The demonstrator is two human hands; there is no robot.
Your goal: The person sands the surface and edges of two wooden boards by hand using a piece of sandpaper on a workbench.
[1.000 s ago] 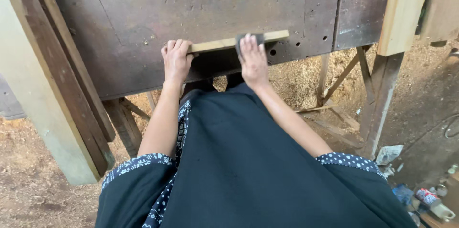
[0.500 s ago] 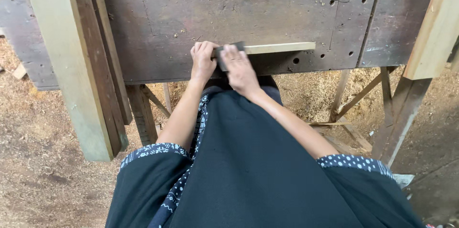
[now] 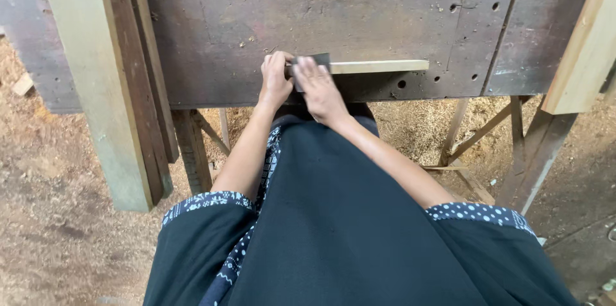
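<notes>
A thin pale wooden strip lies along the front part of a dark, worn workbench. My left hand presses down on the strip's left end and holds it still. My right hand grips a small dark sanding block that rests on the strip right beside my left hand. Most of the block is hidden under my fingers. Both forearms reach forward over my dark apron.
Long pale and dark timber planks lean at the bench's left side. Another pale plank leans at the right. Sawdust covers the floor, and wooden braces show under the bench.
My right hand has slid the dark block leftward along the strip until it sits against my left hand. The view has also shifted, so the bench appears further right.
</notes>
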